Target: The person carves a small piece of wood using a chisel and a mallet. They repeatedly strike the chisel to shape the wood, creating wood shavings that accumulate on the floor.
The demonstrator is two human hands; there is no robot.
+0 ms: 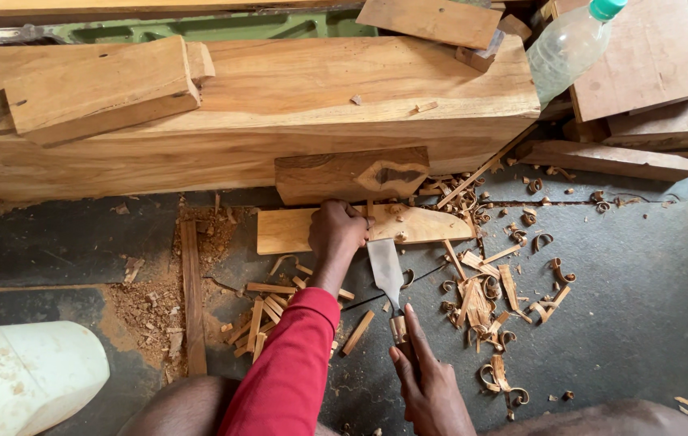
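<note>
Chisel (386, 270) amid shavings (481, 299) (perhaps offcuts)

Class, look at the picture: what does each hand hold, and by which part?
The right hand holds a chisel by its handle. The left hand presses on the near edge of a flat wooden board; no closed grip shows.

Left hand (336, 232): arm in red sleeve stretched fwd from lower centre, wrist straight, fingers curled under, knuckles up, pressing down palm-first. Right hand (427, 379): bare forearm coming in from bottom edge, hand nearer the body than the left, index finger extended fwd, other fingers wrapped in a closed grip, thumb side facing left.
</note>
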